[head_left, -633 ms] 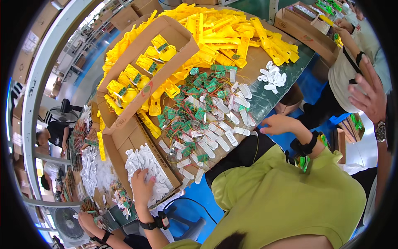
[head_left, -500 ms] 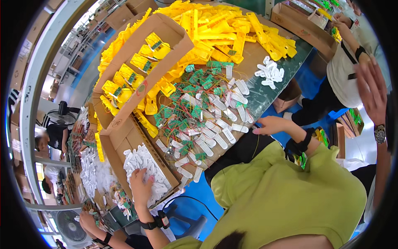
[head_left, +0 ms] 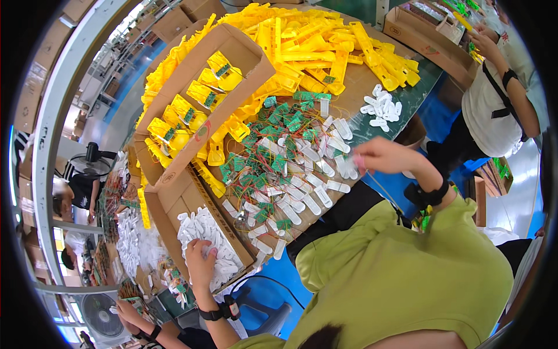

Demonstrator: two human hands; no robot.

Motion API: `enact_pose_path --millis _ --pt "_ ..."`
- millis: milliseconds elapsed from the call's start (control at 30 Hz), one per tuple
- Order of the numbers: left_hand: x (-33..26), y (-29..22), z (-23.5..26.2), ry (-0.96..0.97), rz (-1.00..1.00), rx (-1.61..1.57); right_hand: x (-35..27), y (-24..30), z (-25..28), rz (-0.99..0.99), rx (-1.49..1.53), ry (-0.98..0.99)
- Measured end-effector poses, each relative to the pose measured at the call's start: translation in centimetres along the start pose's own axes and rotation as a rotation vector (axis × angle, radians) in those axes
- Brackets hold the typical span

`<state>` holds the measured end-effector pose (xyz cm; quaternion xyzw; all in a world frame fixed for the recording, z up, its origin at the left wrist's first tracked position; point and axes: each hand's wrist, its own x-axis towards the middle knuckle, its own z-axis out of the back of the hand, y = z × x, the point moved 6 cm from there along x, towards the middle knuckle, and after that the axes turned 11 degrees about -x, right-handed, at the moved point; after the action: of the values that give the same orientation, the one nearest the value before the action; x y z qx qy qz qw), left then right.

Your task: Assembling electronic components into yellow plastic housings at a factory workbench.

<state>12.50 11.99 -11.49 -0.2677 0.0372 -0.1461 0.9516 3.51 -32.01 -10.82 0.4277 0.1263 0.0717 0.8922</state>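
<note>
Cluttered worktable: heaps of yellow plastic housings, a tangle of small green circuit boards with wires, scattered white plastic covers. Upper cardboard box loaded with assembled yellow units. Lower cardboard box filled with white plastic pieces. Left hand sunk into that pile, fingers curled among the pieces; actual grasp impossible to tell. Right hand raised beside the covers, fingertips pinched on a small white part. Co-worker in white across the table.
</note>
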Motion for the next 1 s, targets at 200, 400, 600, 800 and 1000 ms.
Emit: enact_pose_path --millis 200,400,600,800,1000 --pt "0.5 -0.1 -0.1 -0.054 -0.074 -0.014 5.7 2.5 5.4 0.058 0.082 -0.265" --pt "0.6 0.6 0.1 -0.073 0.025 -0.118 9.2 -0.3 6.1 0.014 -0.033 -0.157" --pt "-0.3 -0.2 1.5 -0.151 0.075 -0.142 10.6 -8.6 13.6 -0.292 -0.425 -0.680" --pt "1.1 -1.8 1.5 -0.181 0.088 -0.194 12.0 -15.4 14.9 -0.590 0.100 -0.639" --pt "1.8 -1.9 0.4 -0.219 0.072 -0.318 12.7 -15.3 12.4 -0.414 0.392 -0.829"
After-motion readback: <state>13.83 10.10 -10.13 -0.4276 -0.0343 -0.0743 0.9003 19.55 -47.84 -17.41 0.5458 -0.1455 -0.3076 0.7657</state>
